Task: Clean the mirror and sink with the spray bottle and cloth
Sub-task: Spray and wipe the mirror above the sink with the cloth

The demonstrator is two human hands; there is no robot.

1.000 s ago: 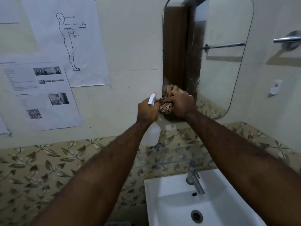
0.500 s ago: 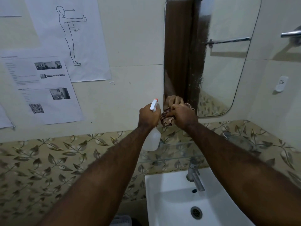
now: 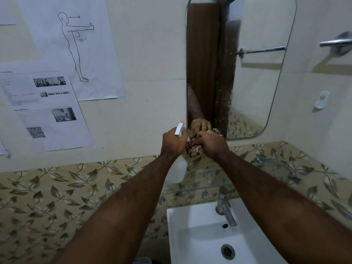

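The rounded wall mirror (image 3: 255, 73) hangs above a white sink (image 3: 192, 235) with a steel tap (image 3: 225, 210). My left hand (image 3: 172, 142) grips a translucent spray bottle (image 3: 178, 168) with a white, orange-tipped nozzle, held upright just left of the mirror's lower left corner. My right hand (image 3: 212, 144) is closed on a crumpled brown patterned cloth (image 3: 193, 149), pressed at the mirror's bottom edge. The hand's reflection shows in the glass. Droplets streak the mirror's middle.
Printed paper sheets (image 3: 45, 109) are taped to the wall at left. A glass shelf (image 3: 205, 178) runs under the mirror above the tap. A towel bar (image 3: 335, 42) and a small white wall fitting (image 3: 322, 99) sit on the right wall. Leaf-patterned tiles line the lower wall.
Both hands with the cloth and bottle have dropped from the mirror's lower left area down to its bottom edge. The view has tilted slightly upward.
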